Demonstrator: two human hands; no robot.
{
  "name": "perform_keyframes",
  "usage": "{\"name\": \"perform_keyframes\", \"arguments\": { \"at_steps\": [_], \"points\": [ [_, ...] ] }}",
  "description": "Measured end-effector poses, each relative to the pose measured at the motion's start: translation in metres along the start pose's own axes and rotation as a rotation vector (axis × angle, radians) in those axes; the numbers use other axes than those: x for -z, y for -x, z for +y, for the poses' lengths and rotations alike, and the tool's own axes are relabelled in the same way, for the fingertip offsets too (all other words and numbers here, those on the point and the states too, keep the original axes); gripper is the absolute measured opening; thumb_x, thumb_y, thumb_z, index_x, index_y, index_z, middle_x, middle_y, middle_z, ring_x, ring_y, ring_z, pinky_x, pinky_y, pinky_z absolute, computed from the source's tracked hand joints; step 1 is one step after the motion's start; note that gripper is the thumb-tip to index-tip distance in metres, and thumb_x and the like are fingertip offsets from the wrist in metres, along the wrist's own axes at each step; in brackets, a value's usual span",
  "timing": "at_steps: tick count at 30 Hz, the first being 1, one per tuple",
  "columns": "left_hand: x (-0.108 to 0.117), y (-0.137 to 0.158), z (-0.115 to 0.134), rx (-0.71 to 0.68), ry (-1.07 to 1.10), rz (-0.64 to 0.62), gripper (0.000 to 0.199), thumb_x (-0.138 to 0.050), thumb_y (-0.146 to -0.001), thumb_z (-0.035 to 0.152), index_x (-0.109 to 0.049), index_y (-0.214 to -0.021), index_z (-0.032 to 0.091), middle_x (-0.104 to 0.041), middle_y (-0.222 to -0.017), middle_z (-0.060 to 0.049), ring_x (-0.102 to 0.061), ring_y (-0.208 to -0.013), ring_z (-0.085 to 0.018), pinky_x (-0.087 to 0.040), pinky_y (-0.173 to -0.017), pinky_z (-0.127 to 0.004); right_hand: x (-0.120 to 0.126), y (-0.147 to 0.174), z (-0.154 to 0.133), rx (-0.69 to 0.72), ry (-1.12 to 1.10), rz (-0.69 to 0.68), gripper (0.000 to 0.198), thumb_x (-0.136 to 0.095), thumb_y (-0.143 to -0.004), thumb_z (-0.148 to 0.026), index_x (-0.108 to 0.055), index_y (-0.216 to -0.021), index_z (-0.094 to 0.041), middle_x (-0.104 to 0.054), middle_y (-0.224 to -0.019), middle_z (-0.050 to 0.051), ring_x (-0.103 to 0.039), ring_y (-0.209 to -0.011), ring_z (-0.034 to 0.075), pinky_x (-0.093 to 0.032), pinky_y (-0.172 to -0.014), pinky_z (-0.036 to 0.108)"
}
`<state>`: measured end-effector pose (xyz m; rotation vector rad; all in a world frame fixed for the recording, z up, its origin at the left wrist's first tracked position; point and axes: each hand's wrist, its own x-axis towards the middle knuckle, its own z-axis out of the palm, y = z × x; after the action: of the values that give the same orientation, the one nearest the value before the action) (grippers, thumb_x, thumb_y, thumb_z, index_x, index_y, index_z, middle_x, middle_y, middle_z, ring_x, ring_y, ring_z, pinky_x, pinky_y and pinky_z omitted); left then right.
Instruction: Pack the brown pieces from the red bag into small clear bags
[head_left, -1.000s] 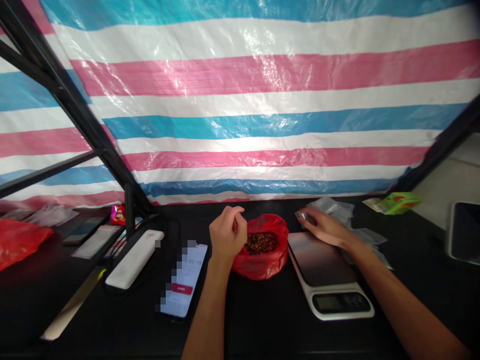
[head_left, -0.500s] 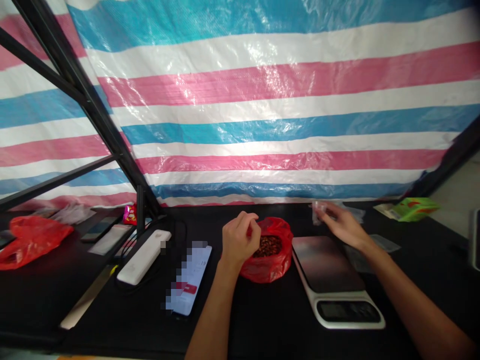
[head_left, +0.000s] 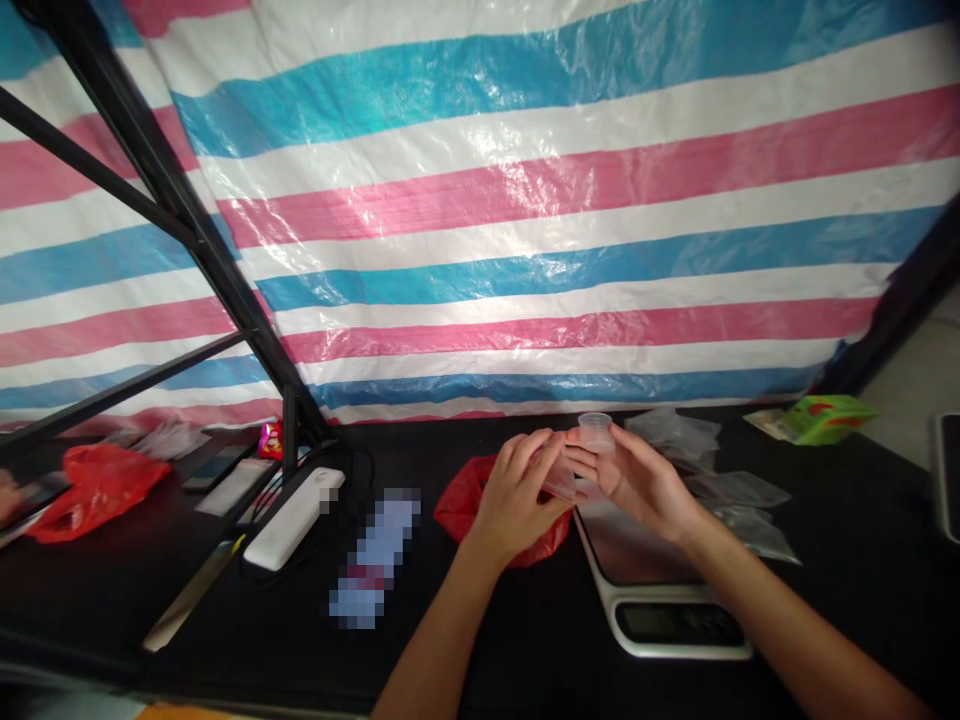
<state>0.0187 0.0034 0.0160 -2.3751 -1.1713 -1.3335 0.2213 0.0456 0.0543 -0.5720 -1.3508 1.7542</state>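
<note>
My right hand (head_left: 645,485) grips a small clear plastic cup (head_left: 595,432) between thumb and fingers, above the far end of the kitchen scale. Close beside it, my left hand (head_left: 517,495) is curled around a piece of clear plastic (head_left: 559,474) whose exact kind I cannot make out. Under my left hand sits the red plastic bag (head_left: 461,498), its contents now covered by the hand. The scale (head_left: 637,545), with a metal plate and white body, lies below my right hand and forearm, which partly cover it.
Clear plastic bags (head_left: 679,432) and a green box (head_left: 829,418) lie at the back right. Left of my arms are a phone (head_left: 375,560), a white power bank (head_left: 292,520) with a black cable, and another red bag (head_left: 105,490). A black metal frame (head_left: 199,240) rises at left.
My right hand has come left from the back of the table, now with the cup. My left hand has moved right to meet it, over the red bag. The view has shifted slightly.
</note>
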Motion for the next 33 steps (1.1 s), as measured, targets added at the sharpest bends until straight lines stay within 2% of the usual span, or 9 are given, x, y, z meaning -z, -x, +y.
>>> {"name": "perform_keyframes", "arguments": {
  "at_steps": [4, 9, 13, 15, 18, 20, 24, 28, 33],
  "points": [
    [0.003, 0.006, -0.004, -0.003, -0.019, 0.073, 0.068, -0.074, -0.094, 0.043, -0.048, -0.155, 0.028, -0.063, -0.140, -0.014, -0.065, -0.127, -0.031, -0.058, -0.108, -0.049, 0.005, 0.001, -0.003, -0.052, 0.099, -0.035, 0.060, -0.035, -0.102, -0.066, -0.074, -0.116, -0.022, -0.078, -0.128, 0.014, -0.071, -0.125, 0.033, -0.052, -0.113, 0.054],
    [-0.003, 0.008, -0.001, 0.117, 0.071, 0.196, 0.035, -0.063, -0.101, 0.032, -0.061, -0.135, 0.024, -0.067, -0.122, -0.012, -0.071, -0.113, -0.024, -0.064, -0.097, -0.040, 0.010, -0.002, -0.005, 0.118, 0.133, 0.045, 0.063, -0.032, -0.104, -0.068, -0.073, -0.121, -0.024, -0.074, -0.138, 0.013, -0.065, -0.135, 0.033, -0.050, -0.116, 0.052],
    [-0.005, 0.008, -0.001, 0.152, 0.121, 0.243, 0.021, -0.060, -0.104, 0.027, -0.065, -0.124, 0.023, -0.069, -0.115, -0.010, -0.072, -0.109, -0.022, -0.063, -0.096, -0.036, 0.015, -0.005, -0.002, 0.081, 0.171, 0.011, 0.066, -0.030, -0.104, -0.070, -0.071, -0.124, -0.023, -0.075, -0.134, 0.014, -0.071, -0.123, 0.033, -0.054, -0.108, 0.052],
    [-0.005, 0.008, -0.003, 0.190, 0.102, 0.276, 0.020, -0.061, -0.104, 0.027, -0.065, -0.123, 0.023, -0.069, -0.116, -0.010, -0.072, -0.110, -0.022, -0.062, -0.097, -0.036, 0.018, -0.005, 0.001, 0.107, 0.288, 0.078, 0.062, -0.037, -0.103, -0.070, -0.072, -0.124, -0.023, -0.076, -0.130, 0.013, -0.072, -0.114, 0.032, -0.056, -0.101, 0.048],
    [-0.005, 0.007, -0.007, 0.212, 0.079, 0.281, 0.024, -0.061, -0.104, 0.026, -0.064, -0.128, 0.023, -0.069, -0.120, -0.011, -0.071, -0.115, -0.022, -0.061, -0.100, -0.037, 0.020, -0.001, 0.004, 0.273, 0.500, 0.215, 0.051, -0.049, -0.101, -0.067, -0.076, -0.116, -0.026, -0.075, -0.124, 0.009, -0.067, -0.112, 0.030, -0.053, -0.100, 0.042],
    [-0.005, 0.006, -0.009, 0.232, 0.084, 0.273, 0.029, -0.063, -0.103, 0.025, -0.062, -0.132, 0.023, -0.068, -0.124, -0.011, -0.070, -0.119, -0.022, -0.060, -0.102, -0.037, 0.016, 0.003, 0.002, 0.353, 0.577, 0.154, 0.047, -0.050, -0.102, -0.065, -0.076, -0.111, -0.027, -0.073, -0.119, 0.008, -0.066, -0.112, 0.029, -0.051, -0.101, 0.040],
    [-0.008, 0.006, -0.009, 0.255, 0.122, 0.275, 0.035, -0.067, -0.100, 0.024, -0.061, -0.134, 0.024, -0.068, -0.126, -0.011, -0.069, -0.120, -0.023, -0.060, -0.103, -0.039, -0.001, 0.011, -0.003, 0.407, 0.645, -0.026, 0.040, -0.052, -0.105, -0.059, -0.074, -0.107, -0.026, -0.069, -0.111, 0.007, -0.065, -0.108, 0.027, -0.051, -0.099, 0.038],
    [-0.012, 0.007, -0.007, 0.260, 0.181, 0.347, 0.041, -0.073, -0.095, 0.024, -0.059, -0.134, 0.025, -0.069, -0.125, -0.010, -0.070, -0.117, -0.024, -0.060, -0.101, -0.042, -0.013, 0.012, -0.003, 0.395, 0.620, -0.040, 0.039, -0.052, -0.105, -0.058, -0.074, -0.109, -0.025, -0.070, -0.113, 0.008, -0.065, -0.110, 0.027, -0.051, -0.100, 0.037],
    [-0.018, 0.005, -0.003, 0.228, 0.289, 0.414, 0.061, -0.082, -0.086, 0.024, -0.054, -0.140, 0.026, -0.067, -0.133, -0.011, -0.068, -0.124, -0.027, -0.057, -0.108, -0.048, -0.009, 0.012, 0.006, 0.222, 0.462, 0.045, 0.050, -0.058, -0.097, -0.071, -0.079, -0.110, -0.026, -0.078, -0.113, 0.007, -0.070, -0.112, 0.031, -0.053, -0.106, 0.045]
  ]
}}
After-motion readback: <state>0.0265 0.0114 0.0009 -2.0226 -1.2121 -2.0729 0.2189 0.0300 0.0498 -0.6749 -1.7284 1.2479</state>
